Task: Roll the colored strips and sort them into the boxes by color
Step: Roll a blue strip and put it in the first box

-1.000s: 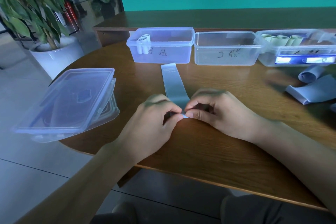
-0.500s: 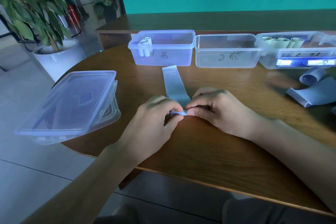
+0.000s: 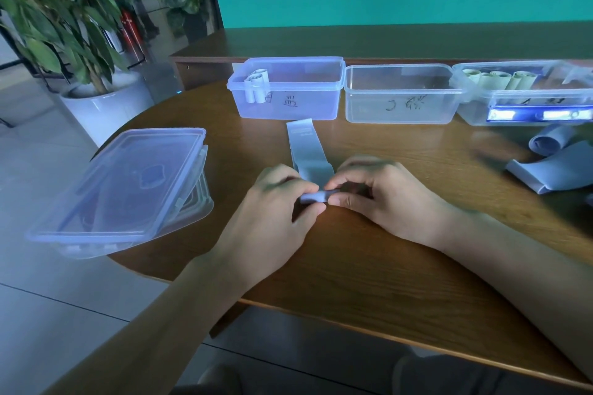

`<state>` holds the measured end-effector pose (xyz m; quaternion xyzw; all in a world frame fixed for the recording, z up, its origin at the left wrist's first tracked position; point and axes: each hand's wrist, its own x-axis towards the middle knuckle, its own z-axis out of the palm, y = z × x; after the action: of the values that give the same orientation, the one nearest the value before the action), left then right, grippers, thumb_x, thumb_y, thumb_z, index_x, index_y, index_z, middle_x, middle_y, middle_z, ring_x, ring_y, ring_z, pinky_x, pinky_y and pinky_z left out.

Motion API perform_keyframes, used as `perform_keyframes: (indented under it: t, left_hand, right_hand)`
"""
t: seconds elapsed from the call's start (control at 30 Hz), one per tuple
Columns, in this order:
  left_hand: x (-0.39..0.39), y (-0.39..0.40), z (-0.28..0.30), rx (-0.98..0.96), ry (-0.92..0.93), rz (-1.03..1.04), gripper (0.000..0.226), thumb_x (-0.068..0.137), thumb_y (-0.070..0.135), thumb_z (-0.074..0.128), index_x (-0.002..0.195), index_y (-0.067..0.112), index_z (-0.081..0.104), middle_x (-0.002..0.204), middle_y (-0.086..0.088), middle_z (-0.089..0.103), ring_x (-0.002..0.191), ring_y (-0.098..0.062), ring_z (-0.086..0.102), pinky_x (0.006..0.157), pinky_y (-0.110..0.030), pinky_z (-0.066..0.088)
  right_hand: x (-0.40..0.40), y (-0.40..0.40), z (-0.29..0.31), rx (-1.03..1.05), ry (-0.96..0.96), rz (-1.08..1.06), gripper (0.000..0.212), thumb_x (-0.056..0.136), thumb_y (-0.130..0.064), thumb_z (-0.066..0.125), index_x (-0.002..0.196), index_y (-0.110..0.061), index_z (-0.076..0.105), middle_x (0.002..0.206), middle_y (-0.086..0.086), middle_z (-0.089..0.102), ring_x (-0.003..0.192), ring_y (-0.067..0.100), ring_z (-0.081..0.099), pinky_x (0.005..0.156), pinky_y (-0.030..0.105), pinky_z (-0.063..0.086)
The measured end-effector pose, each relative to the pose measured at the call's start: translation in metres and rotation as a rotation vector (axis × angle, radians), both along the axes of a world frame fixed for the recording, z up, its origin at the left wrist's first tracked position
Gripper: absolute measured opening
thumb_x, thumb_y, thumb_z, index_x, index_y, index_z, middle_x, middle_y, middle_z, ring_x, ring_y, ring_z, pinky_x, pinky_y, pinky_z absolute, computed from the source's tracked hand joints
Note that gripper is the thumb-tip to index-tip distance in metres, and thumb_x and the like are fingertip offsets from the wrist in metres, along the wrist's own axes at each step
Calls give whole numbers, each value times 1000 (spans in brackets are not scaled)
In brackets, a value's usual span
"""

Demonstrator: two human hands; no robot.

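A pale blue strip (image 3: pixel 306 151) lies flat on the wooden table (image 3: pixel 369 266), running away from me. Its near end is curled into a small roll, pinched from the left by my left hand (image 3: pixel 272 212) and from the right by my right hand (image 3: pixel 385 196). Three clear boxes stand in a row behind it. The left box (image 3: pixel 288 102) holds two pale rolls, the middle box (image 3: pixel 401 99) looks empty, and the right box (image 3: pixel 526 96) holds several greenish rolls.
More pale blue strips (image 3: pixel 555 167), one partly curled, lie at the right edge. A stack of clear lids (image 3: pixel 128 183) overhangs the table's left rim. A potted plant (image 3: pixel 80 42) stands on the floor at the left.
The roll at the strip's near end has grown a little thicker between my fingers, and the flat part is shorter. My head has tilted slightly, shifting the view.
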<state>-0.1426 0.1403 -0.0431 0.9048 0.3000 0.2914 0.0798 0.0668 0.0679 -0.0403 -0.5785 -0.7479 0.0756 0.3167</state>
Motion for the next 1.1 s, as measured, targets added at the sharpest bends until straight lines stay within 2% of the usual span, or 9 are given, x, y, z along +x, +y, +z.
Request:
perform_keyframes:
  t: [0.17, 0.33, 0.4, 0.5, 0.6, 0.7, 0.87, 0.97, 1.1]
  left_hand:
    - [1, 1, 4, 25, -3, -14, 12, 91, 25, 70, 103, 23, 74, 101, 7, 67, 89, 0, 48, 79, -7, 34]
    - [6, 3, 8, -41, 29, 15, 12, 95, 30, 65, 103, 26, 73, 101, 11, 65, 86, 0, 46, 71, -1, 33]
    - [7, 4, 8, -44, 25, 23, 12, 95, 31, 64, 103, 27, 72, 99, 12, 64, 85, 0, 45, 72, -1, 34]
    - [7, 5, 7, -65, 36, 26, 16, 97, 34, 61, 106, 27, 72, 101, 13, 63, 86, -1, 47, 74, -3, 33]
    - [10, 7, 6, -69, 26, 34, 21, 99, 36, 57, 110, 27, 72, 105, 12, 65, 91, -2, 52, 84, -12, 39]
    - [11, 10, 4, -34, 13, 56, 21, 98, 36, 58, 110, 26, 73, 106, 9, 66, 93, -1, 53, 86, -15, 40]
    - [11, 9, 6, -13, -15, 66, 12, 93, 30, 68, 103, 25, 73, 95, 14, 59, 82, -1, 47, 73, -4, 33]
    - [14, 11, 6, -17, 27, 44, 14, 94, 31, 66, 104, 23, 73, 100, 7, 64, 88, -5, 49, 78, -5, 31]
    - [14, 16, 6, -37, 24, 38, 14, 94, 33, 65, 105, 25, 71, 96, 15, 56, 87, 1, 40, 77, 1, 30]
  right_hand:
    - [3, 5, -1, 23, -8, 5, 19, 95, -29, 69, 111, -22, 77, 101, -9, 64, 95, 7, 62, 81, 13, 45]
    - [3, 5, -2, 52, 24, -6, 21, 93, -32, 69, 111, -23, 75, 104, -8, 60, 93, 6, 61, 80, 10, 42]
    - [2, 5, -2, 50, 32, 7, 16, 94, -28, 70, 109, -24, 72, 106, -9, 60, 94, 9, 61, 79, 15, 45]
    - [2, 5, 0, 24, 18, 29, 11, 94, -28, 70, 105, -25, 72, 105, -10, 60, 96, 13, 62, 82, 30, 51]
    - [4, 7, 0, 0, 18, 13, 12, 94, -32, 71, 105, -28, 71, 104, -13, 59, 97, 11, 60, 83, 34, 52]
    - [6, 11, -1, -2, 18, 9, 13, 94, -31, 70, 107, -29, 71, 105, -13, 59, 97, 9, 60, 83, 32, 51]
    - [9, 18, -1, 11, 14, 16, 20, 96, -36, 65, 110, -25, 74, 104, -10, 61, 98, 9, 61, 84, 28, 51]
    - [11, 22, -1, 19, 4, 16, 23, 97, -36, 63, 110, -23, 76, 103, -10, 61, 97, 6, 61, 86, 25, 49]
    - [11, 24, -1, 59, -21, -11, 25, 98, -38, 60, 113, -24, 74, 108, -10, 59, 100, 4, 59, 88, 19, 47]
